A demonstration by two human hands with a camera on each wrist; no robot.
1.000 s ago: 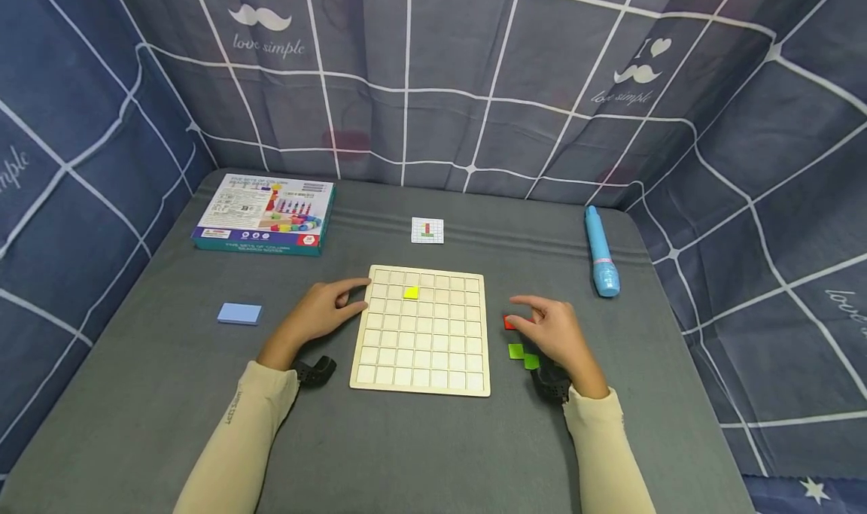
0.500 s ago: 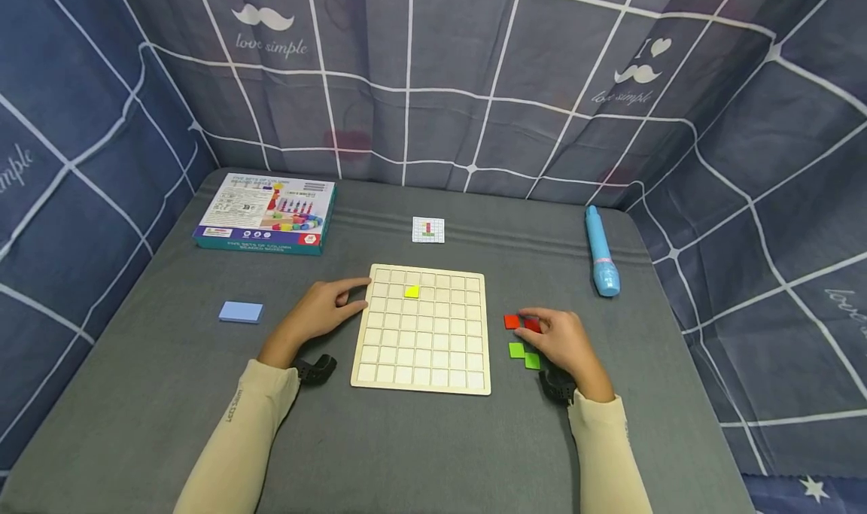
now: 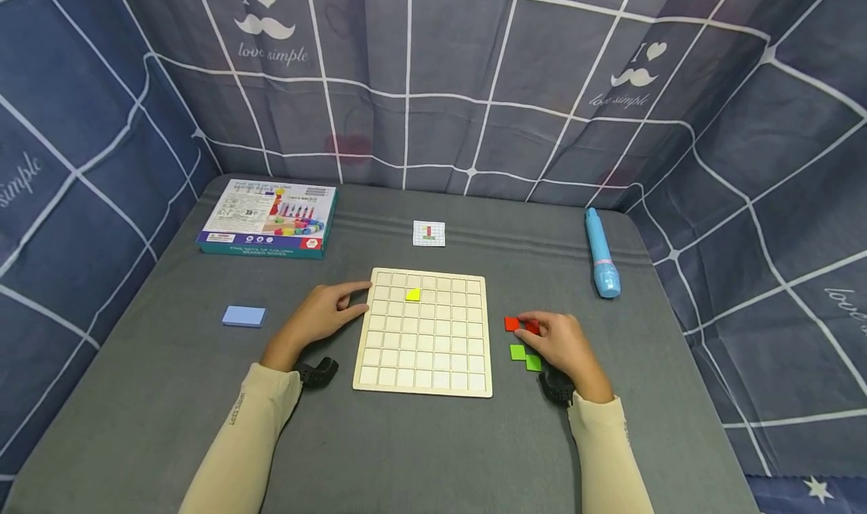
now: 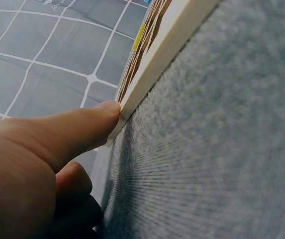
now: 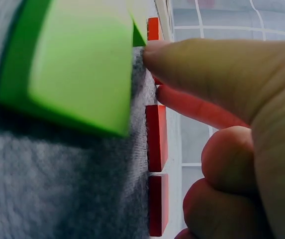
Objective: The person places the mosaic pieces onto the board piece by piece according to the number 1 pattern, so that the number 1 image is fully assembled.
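A pale wooden grid board [image 3: 422, 352] lies on the table with one yellow tile [image 3: 413, 295] near its top. My left hand [image 3: 318, 320] touches the board's left edge with the tips of a straight index finger and thumb. In the left wrist view, the thumb [image 4: 90, 127] meets the board's side. To the right of the board, my right hand [image 3: 558, 341] pinches a red tile [image 3: 532, 326] between thumb and index finger, low at the table. Another red tile [image 3: 511, 324] lies left of it. Two green tiles [image 3: 518, 352] lie just in front, corners close together.
A small pattern card [image 3: 429, 233] lies beyond the board. At the back left is a colourful game box [image 3: 267, 217], with a blue flat block [image 3: 244, 316] nearer. A light blue microphone-shaped object [image 3: 601, 254] lies at the back right. Patterned curtains [image 3: 447, 77] surround the table.
My right hand has moved slightly right and toward me, from over the left red tile to the one beside it, then stays there. My left hand stays at the board's edge.
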